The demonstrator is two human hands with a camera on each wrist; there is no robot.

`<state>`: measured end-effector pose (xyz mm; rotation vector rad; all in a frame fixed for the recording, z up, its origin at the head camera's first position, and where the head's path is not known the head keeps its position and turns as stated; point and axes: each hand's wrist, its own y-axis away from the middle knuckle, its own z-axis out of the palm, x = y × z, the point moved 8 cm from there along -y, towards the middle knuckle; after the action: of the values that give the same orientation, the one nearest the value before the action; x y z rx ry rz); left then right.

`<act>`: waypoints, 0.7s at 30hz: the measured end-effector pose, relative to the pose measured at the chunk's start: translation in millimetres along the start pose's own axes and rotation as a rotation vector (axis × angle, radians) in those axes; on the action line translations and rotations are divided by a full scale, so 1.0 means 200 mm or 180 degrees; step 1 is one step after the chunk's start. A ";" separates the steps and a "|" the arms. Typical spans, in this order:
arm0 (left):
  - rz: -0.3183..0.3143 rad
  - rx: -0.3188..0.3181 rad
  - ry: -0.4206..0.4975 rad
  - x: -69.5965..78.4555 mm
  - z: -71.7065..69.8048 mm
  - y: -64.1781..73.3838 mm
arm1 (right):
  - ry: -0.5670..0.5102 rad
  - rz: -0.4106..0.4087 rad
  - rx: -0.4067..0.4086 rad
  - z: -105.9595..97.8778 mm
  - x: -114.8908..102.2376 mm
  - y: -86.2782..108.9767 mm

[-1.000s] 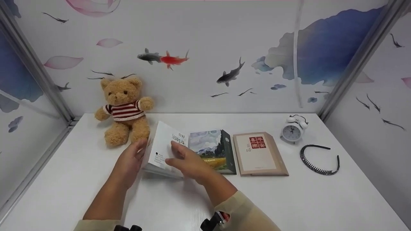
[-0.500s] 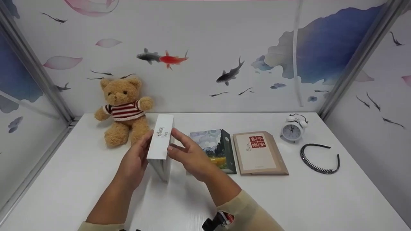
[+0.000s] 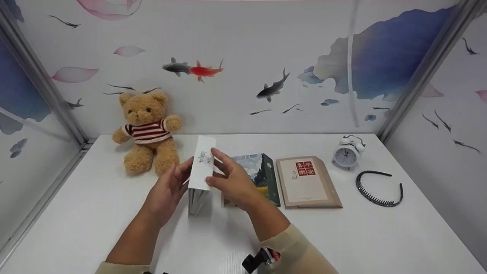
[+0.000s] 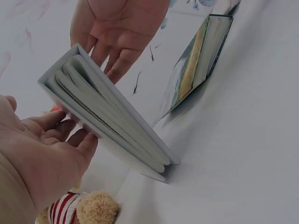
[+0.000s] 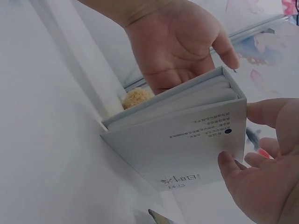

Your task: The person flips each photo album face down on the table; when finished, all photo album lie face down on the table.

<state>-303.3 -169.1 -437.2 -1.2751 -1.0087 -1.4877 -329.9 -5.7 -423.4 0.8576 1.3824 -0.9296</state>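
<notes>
A white hardcover album stands on its cover edges on the white table, spine up, its page blocks showing beneath. Extended fingers of my left hand touch its left cover; in the left wrist view, the thumb of that left hand stays off it. On the other side, my right hand rests thumb and forefinger along the spine's right edge. Seen from the right wrist, the forefinger of this right hand lies against the printed cover of the album. Neither hand wraps round the album.
A teddy bear in a striped sweater sits at the back left. Right of the album lie a landscape-covered book and a beige-brown book. Further right are a white alarm clock and a black toothed headband.
The album has turned from tilted, with its printed cover facing up, to upright with the spine on top. It then moved slightly right, and both hands moved with it.
</notes>
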 end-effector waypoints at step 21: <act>-0.0731 0.0394 0.0122 -0.23 -0.22 -0.02 | 0.0519 0.0244 0.0111 -0.09 0.12 -0.04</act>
<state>-316.2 -205.4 -488.5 -1.0672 -1.2350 -1.5885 -345.4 6.1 -446.6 1.0243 1.4651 -0.8418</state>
